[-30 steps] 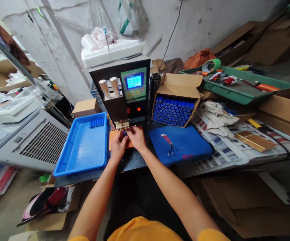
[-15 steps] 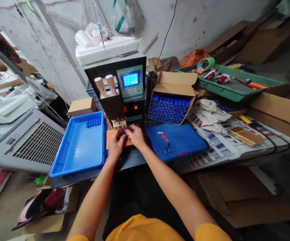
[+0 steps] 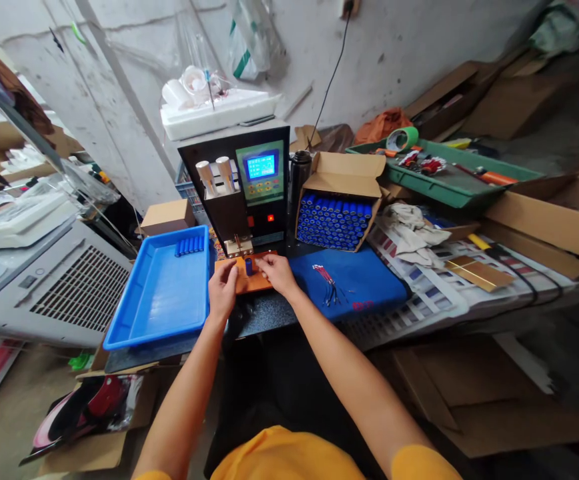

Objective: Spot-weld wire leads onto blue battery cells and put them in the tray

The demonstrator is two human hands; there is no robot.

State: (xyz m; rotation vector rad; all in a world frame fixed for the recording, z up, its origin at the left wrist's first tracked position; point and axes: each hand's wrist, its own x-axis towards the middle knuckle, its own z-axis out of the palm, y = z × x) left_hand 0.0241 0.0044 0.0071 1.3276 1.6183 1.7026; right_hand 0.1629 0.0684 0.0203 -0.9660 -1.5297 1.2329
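A blue cylindrical battery cell (image 3: 249, 267) stands upright on the orange plate (image 3: 254, 284), in front of the spot welder's electrodes (image 3: 238, 244). To its left, my left hand (image 3: 223, 288) rests at the plate's edge, fingers slightly apart and clear of the cell. On the other side is my right hand (image 3: 277, 273), its thumb and fingertips drawn together close to the cell; anything between them is too small to make out. The black spot welder (image 3: 264, 223) rises behind the plate with its blue screen lit.
A blue tray (image 3: 169, 293) at left holds a row of blue cells (image 3: 190, 246). An open carton (image 3: 352, 164) of cells stands right of the welder. Red and black wires (image 3: 327, 277) lie on a blue cloth (image 3: 364, 280). A green tray (image 3: 462, 193) with tape sits further right.
Both hands have drawn apart from the cell they were around below the electrodes, and the cell now stands free on the plate. The camera view has shifted slightly.
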